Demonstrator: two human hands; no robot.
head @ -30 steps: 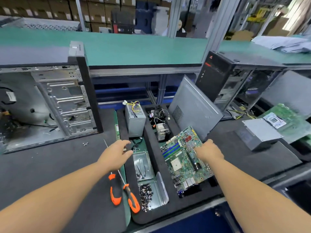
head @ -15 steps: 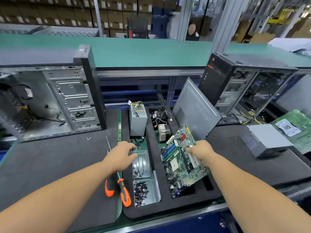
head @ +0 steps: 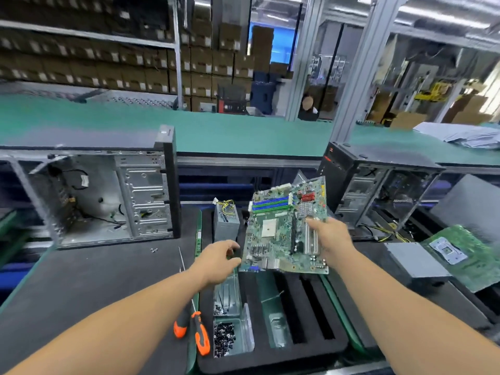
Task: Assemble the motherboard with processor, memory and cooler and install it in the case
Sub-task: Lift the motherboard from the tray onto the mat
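Here, the right hand (head: 331, 240) pinches the board (head: 284, 228) by its right edge, thumb on top, holding it tilted in the air above the foam tray (head: 270, 355) at the worktop's (head: 81, 280) near edge. Left hand (head: 216, 262), fingers loosely spread, sits just beside the board's lower-left corner; contact can't be told. Open case (head: 108, 196) stands at far left; screwdrivers (head: 194, 331) lie left of the tray.

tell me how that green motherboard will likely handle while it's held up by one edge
The motherboard probably stays stiff: it hangs flat from the right hand without sagging. It seems light, since a one-edge grip carries it. Likely fragile too, with exposed slots and chips, so the left hand near its lower corner may help.
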